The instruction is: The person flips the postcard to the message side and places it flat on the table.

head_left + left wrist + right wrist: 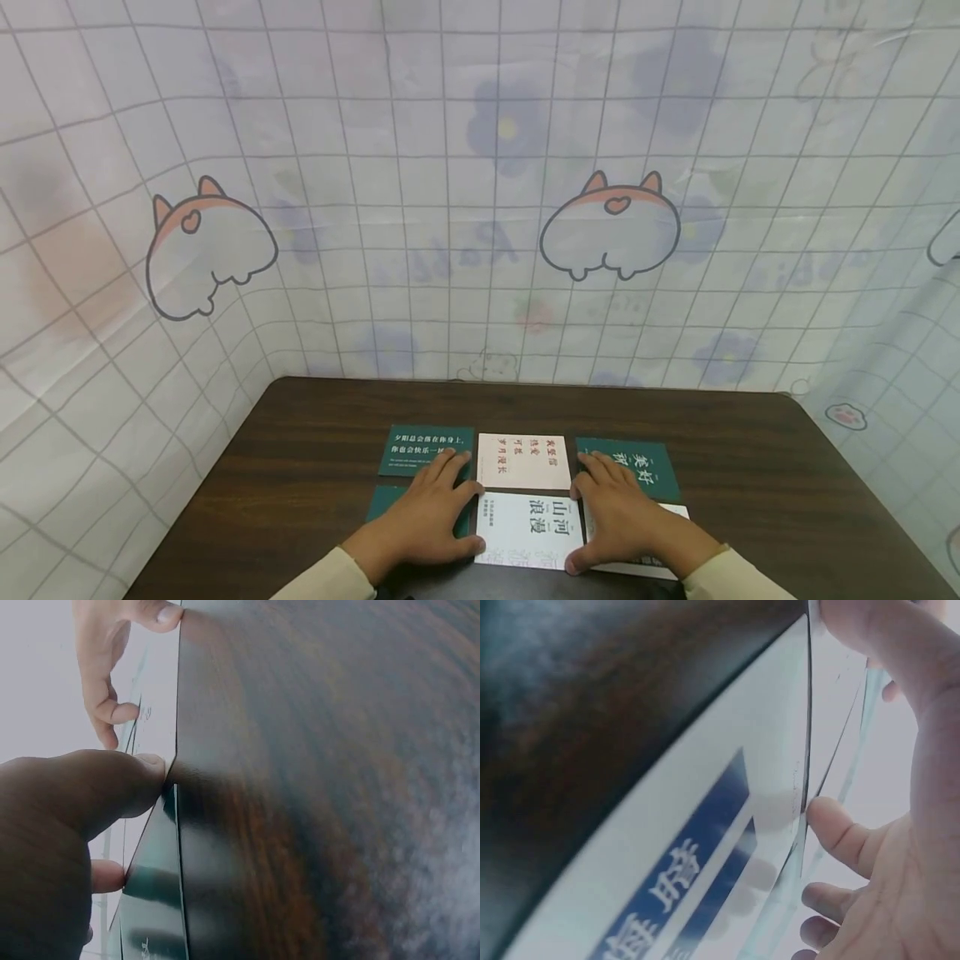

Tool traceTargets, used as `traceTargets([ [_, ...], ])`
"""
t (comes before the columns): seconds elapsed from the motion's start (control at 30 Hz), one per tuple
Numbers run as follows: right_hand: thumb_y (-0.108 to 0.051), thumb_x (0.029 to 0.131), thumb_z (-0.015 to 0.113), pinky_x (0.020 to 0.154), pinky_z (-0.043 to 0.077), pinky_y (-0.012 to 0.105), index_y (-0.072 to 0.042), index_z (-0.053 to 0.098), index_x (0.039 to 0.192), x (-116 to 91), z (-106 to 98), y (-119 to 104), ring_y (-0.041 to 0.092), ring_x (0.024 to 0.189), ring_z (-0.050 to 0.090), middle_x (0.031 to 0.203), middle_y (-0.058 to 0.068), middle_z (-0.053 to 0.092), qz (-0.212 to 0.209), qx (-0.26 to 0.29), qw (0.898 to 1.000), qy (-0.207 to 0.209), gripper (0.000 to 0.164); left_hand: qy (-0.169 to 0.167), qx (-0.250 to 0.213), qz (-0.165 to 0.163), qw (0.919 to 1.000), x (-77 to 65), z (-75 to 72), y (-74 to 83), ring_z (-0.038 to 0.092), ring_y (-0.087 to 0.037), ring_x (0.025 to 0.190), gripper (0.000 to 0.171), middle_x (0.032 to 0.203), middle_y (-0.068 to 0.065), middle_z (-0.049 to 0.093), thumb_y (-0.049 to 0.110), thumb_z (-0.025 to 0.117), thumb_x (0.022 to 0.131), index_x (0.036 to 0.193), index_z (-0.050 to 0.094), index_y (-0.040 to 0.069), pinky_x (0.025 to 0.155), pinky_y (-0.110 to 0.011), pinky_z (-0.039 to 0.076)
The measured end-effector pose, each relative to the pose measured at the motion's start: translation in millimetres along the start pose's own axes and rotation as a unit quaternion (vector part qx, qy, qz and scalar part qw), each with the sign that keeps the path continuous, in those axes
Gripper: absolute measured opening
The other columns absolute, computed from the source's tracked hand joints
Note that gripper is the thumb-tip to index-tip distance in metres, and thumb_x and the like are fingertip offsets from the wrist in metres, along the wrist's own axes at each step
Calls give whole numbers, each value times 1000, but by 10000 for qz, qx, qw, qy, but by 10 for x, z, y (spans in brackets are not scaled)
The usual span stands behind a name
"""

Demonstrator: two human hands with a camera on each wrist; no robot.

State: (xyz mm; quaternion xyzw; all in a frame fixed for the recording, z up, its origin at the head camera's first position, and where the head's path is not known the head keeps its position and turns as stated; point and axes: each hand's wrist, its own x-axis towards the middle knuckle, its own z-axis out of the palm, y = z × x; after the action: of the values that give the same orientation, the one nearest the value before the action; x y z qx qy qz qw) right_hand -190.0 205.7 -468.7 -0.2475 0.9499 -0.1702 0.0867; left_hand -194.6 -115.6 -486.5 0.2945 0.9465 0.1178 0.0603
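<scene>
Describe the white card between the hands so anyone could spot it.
On the dark table, look between the left hand and right hand. The white card lies there in the near row. Unlike the neighbouring cards, it is both white and almost fully uncovered.

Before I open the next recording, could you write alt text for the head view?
A person's left-hand grip and right-hand grip touch opposite sides of a white card, front middle of six cards in two rows on a dark table. Behind is a grid-patterned backdrop.
</scene>
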Motion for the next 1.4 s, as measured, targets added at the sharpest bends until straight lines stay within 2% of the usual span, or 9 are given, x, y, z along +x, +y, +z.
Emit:
traceTargets([
  [0.23, -77, 52, 86, 110, 17, 72, -22, 55, 101, 46, 6, -11, 50, 147, 21, 157, 28, 32, 94, -158, 9998, -77, 80, -15, -113, 21, 9999, -25, -17, 16, 17, -37, 152, 69, 164, -11, 26, 65, 67, 88, 143, 57, 25, 112, -65, 28],
  [0.5, -76, 48, 89, 109, 20, 72, -20, 52, 102, 22, 41, -24, 50, 145, 27, 154, 27, 37, 37, -146, 9994, 299, 86, 38, -191, 116, 9997, -27, -43, 33, 19, -35, 151, 70, 164, -10, 29, 63, 70, 88, 144, 57, 22, 112, -64, 27],
  [0.77, -72, 48, 91, 108, 23, 71, -21, 52, 102, -48, 76, -19, 47, 140, 35, 150, 21, 44, 7, 39, 9975, 710, 84, 501, -248, 297, 9980, 5, -13, 13, 33, -26, 141, 71, 147, 0, 49, 60, 80, 80, 135, 61, 19, 111, -61, 30],
  [0.9, -65, 49, 94, 106, 25, 70, -20, 52, 104, -67, 70, -41, 43, 136, 39, 147, 17, 48, 38, 134, 9967, 801, 83, 641, -419, 251, 9967, -2, -13, 17, 38, -24, 135, 71, 137, 6, 56, 59, 84, 78, 133, 61, 20, 110, -60, 29],
  [0.97, -62, 50, 96, 105, 26, 70, -19, 53, 106, -78, 70, -51, 40, 133, 42, 143, 14, 52, 54, 192, 9963, 838, 83, 681, -524, 200, 9961, -11, -10, 19, 39, -24, 134, 70, 135, 6, 58, 56, 86, 78, 132, 62, 20, 111, -60, 28],
  [1.07, -56, 51, 98, 103, 29, 67, -17, 53, 109, -87, 74, -55, 34, 124, 48, 125, 3, 57, 29, 240, 9953, 941, 83, 754, -693, 123, 9947, -19, -9, 22, 41, -23, 132, 68, 132, 6, 60, 50, 88, 78, 133, 62, 19, 112, -58, 27],
  [1.17, -49, 53, 99, 99, 33, 62, -16, 54, 110, -93, 84, -51, 26, 112, 51, 108, -6, 55, -20, 284, 9938, 1075, 81, 830, -858, 41, 9928, -15, -1, 23, 44, -23, 128, 66, 128, 7, 62, 45, 89, 79, 132, 63, 18, 111, -57, 28],
  [1.27, -44, 55, 100, 94, 35, 57, -16, 53, 109, -102, 93, -46, 20, 100, 50, 100, -9, 53, -27, 349, 9929, 1135, 77, 819, -1015, -97, 9914, -14, 3, 29, 47, -22, 125, 61, 124, 10, 63, 44, 87, 81, 131, 64, 18, 107, -54, 34],
  [1.4, -37, 62, 99, 90, 35, 54, -17, 52, 110, -122, 91, -39, 16, 89, 47, 94, -9, 53, 29, 646, 9925, 1039, 70, 833, -1303, -172, 9878, -22, 5, 35, 51, -19, 120, 53, 108, 18, 65, 38, 85, 85, 129, 65, 16, 104, -52, 38],
])
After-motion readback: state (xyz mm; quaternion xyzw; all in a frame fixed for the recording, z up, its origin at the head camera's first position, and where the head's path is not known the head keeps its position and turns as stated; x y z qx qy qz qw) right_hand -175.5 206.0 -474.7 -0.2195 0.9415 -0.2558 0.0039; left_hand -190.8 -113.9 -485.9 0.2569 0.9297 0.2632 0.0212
